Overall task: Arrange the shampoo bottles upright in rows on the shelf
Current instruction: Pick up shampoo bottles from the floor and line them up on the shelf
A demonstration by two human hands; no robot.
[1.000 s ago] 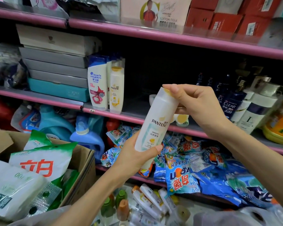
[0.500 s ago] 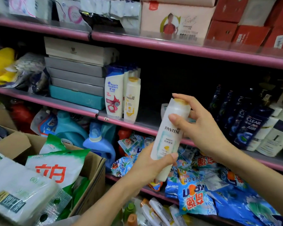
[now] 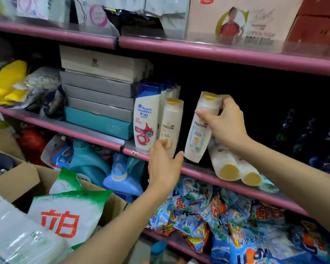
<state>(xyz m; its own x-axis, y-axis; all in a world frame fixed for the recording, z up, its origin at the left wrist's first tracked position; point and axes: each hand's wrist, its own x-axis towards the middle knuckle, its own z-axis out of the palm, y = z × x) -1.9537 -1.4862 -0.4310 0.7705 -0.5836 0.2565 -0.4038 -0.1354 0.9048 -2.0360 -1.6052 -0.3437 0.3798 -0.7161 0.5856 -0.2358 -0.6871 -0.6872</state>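
The right hand (image 3: 224, 123) grips a white Pantene bottle (image 3: 198, 130) by its upper part, fingers curled round just under the yellow cap, holding it nearly upright with its base at the front edge of the pink shelf (image 3: 213, 174), a little to the right of the standing Pantene bottle (image 3: 171, 124). The left hand (image 3: 165, 164) is loosely open with nothing in it, fingers and thumb spread in front of that standing bottle's base. Left of the standing bottle is a Head & Shoulders bottle (image 3: 145, 119), and to the right, beyond the held one, two white bottles (image 3: 234, 164) lie on their sides with yellow caps facing outward.
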